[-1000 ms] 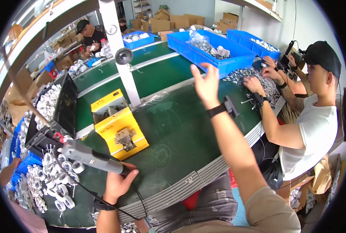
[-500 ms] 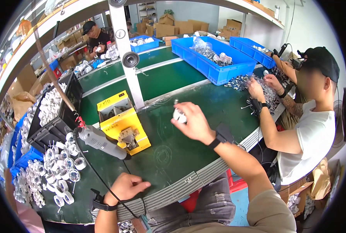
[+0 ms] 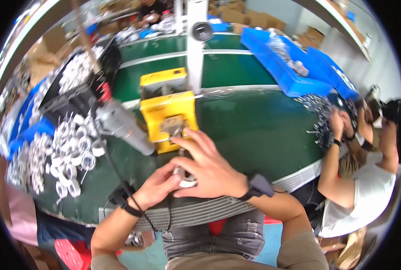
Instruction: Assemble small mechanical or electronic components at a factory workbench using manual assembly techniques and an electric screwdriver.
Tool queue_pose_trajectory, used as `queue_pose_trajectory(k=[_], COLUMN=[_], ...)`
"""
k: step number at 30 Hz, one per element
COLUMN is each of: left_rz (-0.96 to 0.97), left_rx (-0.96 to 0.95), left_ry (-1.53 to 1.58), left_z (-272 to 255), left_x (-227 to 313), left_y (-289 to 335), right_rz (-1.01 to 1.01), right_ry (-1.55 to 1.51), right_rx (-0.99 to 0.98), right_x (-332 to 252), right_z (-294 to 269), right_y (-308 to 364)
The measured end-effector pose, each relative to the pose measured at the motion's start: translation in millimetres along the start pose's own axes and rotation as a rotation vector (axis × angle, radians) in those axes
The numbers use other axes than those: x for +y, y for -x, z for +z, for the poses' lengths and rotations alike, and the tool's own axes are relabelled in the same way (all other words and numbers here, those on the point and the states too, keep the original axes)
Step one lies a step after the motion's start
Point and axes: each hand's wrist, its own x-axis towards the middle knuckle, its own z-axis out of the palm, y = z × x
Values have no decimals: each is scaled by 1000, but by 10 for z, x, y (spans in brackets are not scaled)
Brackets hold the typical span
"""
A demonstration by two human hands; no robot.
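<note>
Fingers [image 3: 205, 149] of the right hand [image 3: 216, 173] are being held bent and loosely spread, those of the left hand [image 3: 155, 188] curled inward; between them a small whitish part [image 3: 188, 182] is being held above the worktop [image 3: 250, 130], near the middle of its near edge. Much of the part is being covered, so its full shape cannot be told. Beyond, a metal fixture [image 3: 172, 124] on a yellow stand [image 3: 168, 108] is being partly hidden by a right fingertip; contact cannot be told. Toward the left edge, a grey tool [image 3: 124, 128] is being blurred, and white rings [image 3: 70, 157] are being overlapped indistinctly. At the right edge, tangled small pieces [image 3: 317, 108] are being handled by a co-worker [image 3: 362, 189].
</note>
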Motion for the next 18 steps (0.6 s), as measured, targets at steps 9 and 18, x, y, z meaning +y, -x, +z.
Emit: queue_pose_trajectory(k=[9,18], left_rz=[-75,-85], left_rx=[-140,40], left_ry=[-44,94], left_z=[-14,51], left_x=[182,238], left_y=[79,10], right_rz=[182,554], right_ry=[-623,-1140], right_rx=[-182,-267], right_x=[243,374], right_z=[-172,-64], right_y=[88,203])
